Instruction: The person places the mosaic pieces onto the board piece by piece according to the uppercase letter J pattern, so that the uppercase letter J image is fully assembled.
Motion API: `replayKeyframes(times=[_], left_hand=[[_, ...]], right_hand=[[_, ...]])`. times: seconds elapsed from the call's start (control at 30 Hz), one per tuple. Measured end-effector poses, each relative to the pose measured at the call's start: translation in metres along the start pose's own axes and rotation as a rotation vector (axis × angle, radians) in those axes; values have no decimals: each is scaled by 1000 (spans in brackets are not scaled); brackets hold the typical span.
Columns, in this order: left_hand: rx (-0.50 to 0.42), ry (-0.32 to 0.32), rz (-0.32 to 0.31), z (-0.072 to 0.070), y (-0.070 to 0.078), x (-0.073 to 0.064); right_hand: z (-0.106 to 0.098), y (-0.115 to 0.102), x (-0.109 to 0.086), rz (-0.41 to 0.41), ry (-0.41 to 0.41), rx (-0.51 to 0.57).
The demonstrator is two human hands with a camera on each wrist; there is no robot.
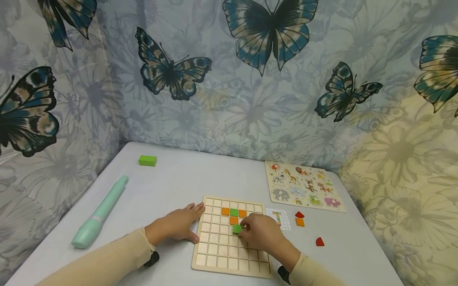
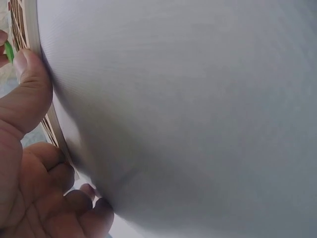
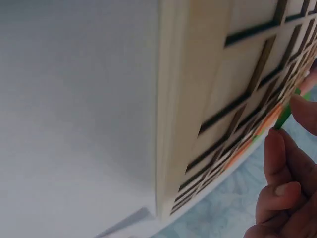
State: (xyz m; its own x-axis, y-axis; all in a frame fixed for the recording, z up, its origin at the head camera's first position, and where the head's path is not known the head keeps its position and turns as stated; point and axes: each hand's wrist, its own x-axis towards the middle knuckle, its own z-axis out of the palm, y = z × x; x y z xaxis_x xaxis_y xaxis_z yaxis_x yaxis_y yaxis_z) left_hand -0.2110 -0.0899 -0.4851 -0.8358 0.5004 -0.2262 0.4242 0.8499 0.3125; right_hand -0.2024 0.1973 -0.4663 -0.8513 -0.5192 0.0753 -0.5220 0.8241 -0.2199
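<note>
A wooden grid board (image 1: 217, 251) lies on the white table. On its upper part sit three orange tiles (image 1: 225, 211) and a green tile (image 1: 234, 212), each in its own square. My right hand (image 1: 262, 232) pinches another green tile (image 1: 237, 229) between thumb and fingertips, just below the lowest orange one. In the right wrist view the pinched tile (image 3: 284, 119) stands tilted close over the grid. My left hand (image 1: 177, 223) rests at the board's left edge, fingers spread and thumb touching the rim, as the left wrist view also shows at the thumb (image 2: 32, 87).
A small pattern card (image 1: 284, 220) lies right of the board, partly behind my right hand. Beyond it are red pieces (image 1: 320, 242) and an orange tile (image 1: 299, 222). An animal puzzle board (image 1: 304, 186), a green block (image 1: 148, 160) and a mint-coloured tapered object (image 1: 100, 214) lie farther out.
</note>
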Motion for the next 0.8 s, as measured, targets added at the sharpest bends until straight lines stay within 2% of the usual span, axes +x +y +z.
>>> replayKeyframes(times=[0.17, 0.4, 0.53, 0.67, 0.8], left_hand=[[8, 4, -2, -1, 1, -2], [0, 6, -19, -4, 6, -3], [1, 5, -14, -3, 5, -2], [1, 9, -13, -2, 3, -1], [0, 3, -21, -3, 3, -2]], right_hand=[[7, -4, 5, -15, -21, 6], [10, -2, 7, -35, 1, 16], [11, -2, 9, -18, -19, 10], [4, 3, 6, 37, -30, 31], [-11, 30, -6, 182, -19, 44]])
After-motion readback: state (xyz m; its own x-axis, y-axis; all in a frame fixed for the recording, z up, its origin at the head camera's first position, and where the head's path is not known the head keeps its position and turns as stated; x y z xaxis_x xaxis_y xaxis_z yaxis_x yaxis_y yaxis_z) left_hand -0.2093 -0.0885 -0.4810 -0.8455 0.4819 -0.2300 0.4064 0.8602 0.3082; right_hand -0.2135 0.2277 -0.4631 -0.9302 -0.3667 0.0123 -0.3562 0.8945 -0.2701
